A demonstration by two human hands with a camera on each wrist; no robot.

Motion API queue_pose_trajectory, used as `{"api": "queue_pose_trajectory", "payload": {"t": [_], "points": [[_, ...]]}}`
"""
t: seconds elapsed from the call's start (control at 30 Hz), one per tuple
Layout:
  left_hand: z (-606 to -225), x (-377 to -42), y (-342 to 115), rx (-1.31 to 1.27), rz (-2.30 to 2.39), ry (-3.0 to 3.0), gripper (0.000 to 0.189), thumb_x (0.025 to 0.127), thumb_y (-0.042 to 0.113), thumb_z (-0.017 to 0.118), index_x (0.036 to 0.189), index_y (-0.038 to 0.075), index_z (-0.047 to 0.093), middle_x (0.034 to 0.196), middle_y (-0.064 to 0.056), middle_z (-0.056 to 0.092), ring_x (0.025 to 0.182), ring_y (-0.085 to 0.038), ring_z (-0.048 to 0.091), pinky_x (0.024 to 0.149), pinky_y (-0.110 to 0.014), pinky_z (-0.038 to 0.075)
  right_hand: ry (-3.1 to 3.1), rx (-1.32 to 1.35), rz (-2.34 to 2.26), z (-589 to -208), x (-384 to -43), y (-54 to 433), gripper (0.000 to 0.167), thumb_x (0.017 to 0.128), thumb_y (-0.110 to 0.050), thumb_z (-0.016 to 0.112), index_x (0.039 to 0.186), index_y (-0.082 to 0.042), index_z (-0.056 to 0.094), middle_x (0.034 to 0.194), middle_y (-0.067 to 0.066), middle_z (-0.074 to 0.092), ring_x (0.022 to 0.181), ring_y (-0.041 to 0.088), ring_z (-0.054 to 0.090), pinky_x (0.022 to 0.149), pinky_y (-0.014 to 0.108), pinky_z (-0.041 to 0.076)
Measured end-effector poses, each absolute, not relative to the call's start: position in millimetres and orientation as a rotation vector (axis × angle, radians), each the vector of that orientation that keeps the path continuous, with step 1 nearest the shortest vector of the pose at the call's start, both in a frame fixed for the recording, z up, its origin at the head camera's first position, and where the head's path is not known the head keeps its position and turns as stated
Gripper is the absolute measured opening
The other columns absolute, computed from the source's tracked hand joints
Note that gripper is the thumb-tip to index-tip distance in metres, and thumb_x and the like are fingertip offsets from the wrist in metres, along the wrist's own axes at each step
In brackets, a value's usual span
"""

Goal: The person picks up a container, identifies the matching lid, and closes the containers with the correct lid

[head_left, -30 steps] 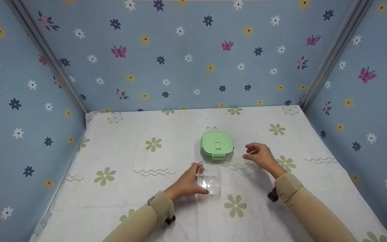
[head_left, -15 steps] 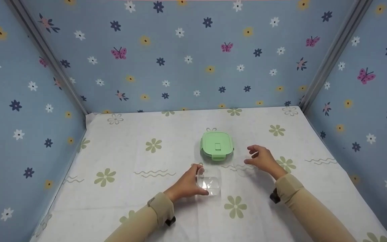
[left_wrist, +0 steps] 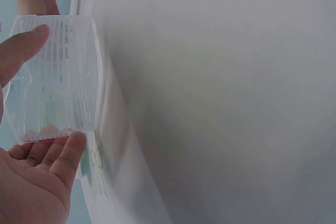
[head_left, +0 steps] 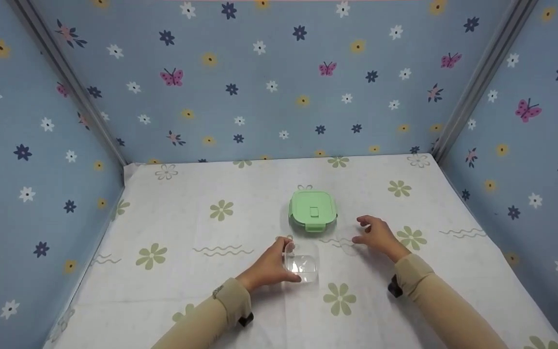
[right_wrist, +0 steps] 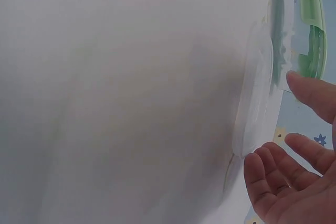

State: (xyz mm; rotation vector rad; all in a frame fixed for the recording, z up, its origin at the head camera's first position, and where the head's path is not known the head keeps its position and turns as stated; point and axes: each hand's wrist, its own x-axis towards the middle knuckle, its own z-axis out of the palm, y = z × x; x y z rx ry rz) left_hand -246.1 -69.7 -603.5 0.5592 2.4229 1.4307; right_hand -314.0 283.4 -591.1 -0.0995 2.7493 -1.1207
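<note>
In the head view my left hand (head_left: 270, 265) grips a clear plastic box (head_left: 303, 266) by its sides, thumb at the near side and fingers at the far side. The left wrist view shows the ribbed wall of this clear box (left_wrist: 58, 77) between thumb and fingers. To the right, my right hand (head_left: 377, 235) hovers low with its fingers loosely bent and apart. Beside its fingertips a flat clear lid (right_wrist: 254, 98) lies on the cloth; contact is hard to tell. Beyond both hands stands a food container with a green lid (head_left: 314, 207), its front clip down.
A white cloth with green flowers (head_left: 221, 210) covers the table. Blue patterned walls (head_left: 269, 87) enclose the back and both sides, with grey metal posts (head_left: 472, 82) at the corners.
My right hand has come slightly nearer the body, its thumb and fingers lower beside the clear lid. The left hand and the clear box have stayed in place.
</note>
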Motion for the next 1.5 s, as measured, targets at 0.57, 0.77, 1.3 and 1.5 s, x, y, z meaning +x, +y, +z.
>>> {"api": "queue_pose_trajectory", "payload": {"t": [0.57,0.77,1.3,1.5], "points": [[-606,-245,-69,0.544,1.387,2.437,0.095,0.073,0.021,0.100,0.148,0.002,0.045,0.154,-0.019,0.057,0.145,-0.040,0.055,0.123,-0.054,0.045,2.711,-0.047,-1.008,-597,-321,282,0.072,0.093,-0.014,0.085,0.151,0.014,0.050,0.149,0.034,0.056,0.140,0.049,0.054,0.121,0.059,0.044],[-605,-245,-68,0.537,1.386,2.430,0.094,0.073,0.021,0.100,0.147,0.004,0.045,0.155,-0.019,0.056,0.143,-0.040,0.056,0.123,-0.053,0.046,2.713,-0.039,-0.964,-599,-323,285,0.073,0.094,-0.016,0.084,0.152,0.014,0.050,0.146,0.032,0.056,0.140,0.046,0.054,0.124,0.059,0.041],[-605,-246,-69,0.535,1.404,2.424,0.095,0.074,0.021,0.100,0.149,0.003,0.044,0.155,-0.020,0.056,0.145,-0.043,0.056,0.124,-0.053,0.045,2.750,-0.085,-0.960,-598,-327,286,0.061,0.087,-0.015,0.089,0.135,0.010,0.060,0.125,0.027,0.062,0.118,0.039,0.059,0.110,0.057,0.048],[-606,-247,-69,0.532,1.409,2.422,0.095,0.074,0.021,0.100,0.148,0.003,0.044,0.154,-0.019,0.057,0.145,-0.041,0.055,0.125,-0.053,0.044,2.729,-0.057,-1.002,-598,-327,286,0.062,0.087,-0.014,0.090,0.134,0.007,0.056,0.124,0.025,0.061,0.115,0.036,0.058,0.104,0.054,0.049]]}}
